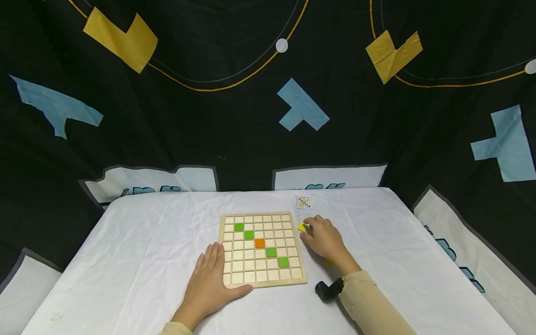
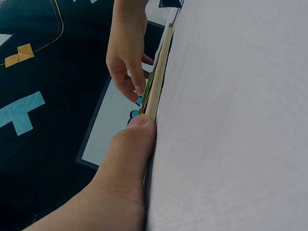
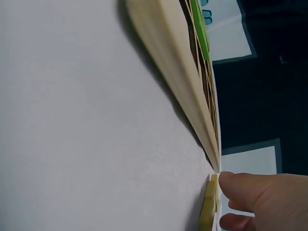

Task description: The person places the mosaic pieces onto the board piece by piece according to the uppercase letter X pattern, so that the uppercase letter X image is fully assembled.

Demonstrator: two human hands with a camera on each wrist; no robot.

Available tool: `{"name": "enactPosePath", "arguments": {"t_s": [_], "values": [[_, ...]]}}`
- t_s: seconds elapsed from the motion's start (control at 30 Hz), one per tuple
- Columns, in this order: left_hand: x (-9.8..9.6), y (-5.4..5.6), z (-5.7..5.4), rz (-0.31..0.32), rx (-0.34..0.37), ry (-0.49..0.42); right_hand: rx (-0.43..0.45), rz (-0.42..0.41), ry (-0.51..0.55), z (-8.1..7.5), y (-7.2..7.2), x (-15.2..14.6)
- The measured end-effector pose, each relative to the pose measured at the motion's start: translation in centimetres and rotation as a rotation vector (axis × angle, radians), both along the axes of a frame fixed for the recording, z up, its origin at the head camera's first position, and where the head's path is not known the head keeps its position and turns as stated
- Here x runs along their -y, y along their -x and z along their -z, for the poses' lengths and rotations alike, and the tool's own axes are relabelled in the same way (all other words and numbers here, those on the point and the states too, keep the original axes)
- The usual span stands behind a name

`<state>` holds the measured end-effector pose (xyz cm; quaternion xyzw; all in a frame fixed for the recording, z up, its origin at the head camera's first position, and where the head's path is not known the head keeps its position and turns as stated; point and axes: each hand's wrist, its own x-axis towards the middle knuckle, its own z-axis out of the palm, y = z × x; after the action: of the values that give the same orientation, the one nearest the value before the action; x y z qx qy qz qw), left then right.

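A square wooden grid board (image 1: 263, 284) lies on the white table, with several green tiles (image 1: 238, 227) and one orange tile (image 1: 259, 243) set in a diagonal line across its cells. My left hand (image 1: 209, 279) rests along the board's left side, fingers straight and thumb on the front edge. To the right of the board, my right hand (image 1: 326, 239) reaches over a yellow tile (image 1: 301, 227), thumb and fingers bent and apart near it. In the right wrist view, the thumb is beside yellow tiles (image 3: 208, 204) on the cloth; I see no tile lifted.
A small printed card with a coloured grid pattern (image 1: 304, 202) lies behind the right hand. Another bit of yellow (image 1: 329, 263) shows beneath the right wrist. A black device (image 1: 328, 291) is strapped at the right cuff. A dark patterned curtain (image 1: 234, 139) hangs behind the table.
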<state>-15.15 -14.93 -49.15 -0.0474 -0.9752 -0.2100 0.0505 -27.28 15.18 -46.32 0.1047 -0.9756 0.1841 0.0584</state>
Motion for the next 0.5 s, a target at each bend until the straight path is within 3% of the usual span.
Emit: {"name": "enactPosePath", "arguments": {"t_s": [0.5], "values": [[0.09,-0.02,0.18,-0.003,-0.004,-0.006,0.017,-0.009,-0.095,-0.06,1.02,0.84]]}}
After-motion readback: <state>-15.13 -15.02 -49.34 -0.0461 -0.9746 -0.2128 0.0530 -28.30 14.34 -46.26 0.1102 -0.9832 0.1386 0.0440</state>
